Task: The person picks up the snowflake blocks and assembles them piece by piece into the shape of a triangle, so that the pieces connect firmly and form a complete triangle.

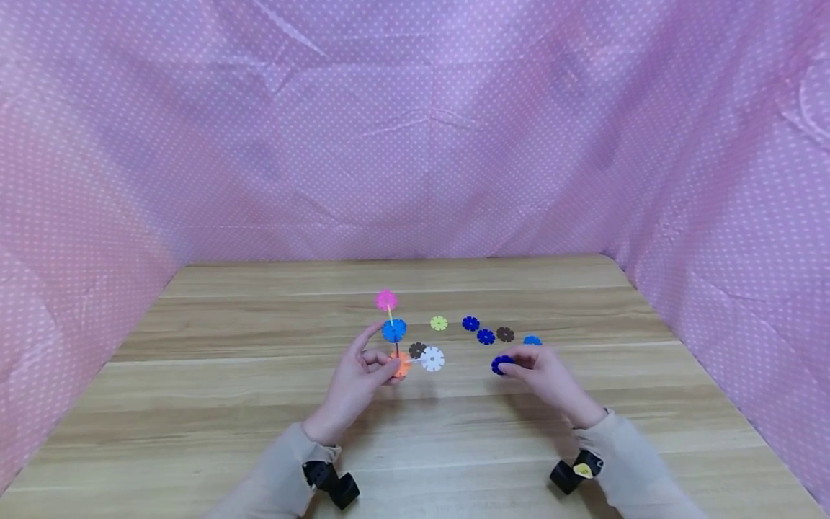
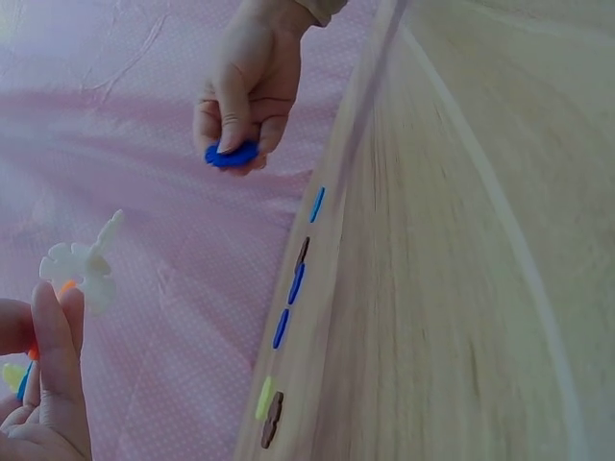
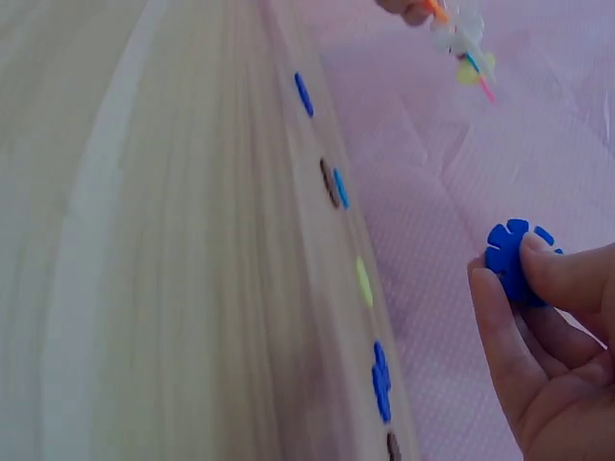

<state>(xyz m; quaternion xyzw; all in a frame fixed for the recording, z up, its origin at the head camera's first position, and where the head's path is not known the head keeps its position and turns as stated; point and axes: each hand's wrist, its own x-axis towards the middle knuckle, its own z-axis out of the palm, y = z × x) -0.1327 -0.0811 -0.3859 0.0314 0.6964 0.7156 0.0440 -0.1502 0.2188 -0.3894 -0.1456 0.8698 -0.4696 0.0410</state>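
My left hand pinches the orange notched disc of a joined piece above the table. Rising from it is a chain with a light blue disc and a pink disc on top, thin edge-on discs between them. A white disc extends from its right side; in the left wrist view the white discs look interlocked. Between thumb and fingers my right hand holds a dark blue notched disc, apart from the joined piece.
Loose discs lie on the wooden table: yellow-green, two dark blue, brown, another brown behind the white disc, and light blue behind the right hand. Pink dotted cloth hangs around the table.
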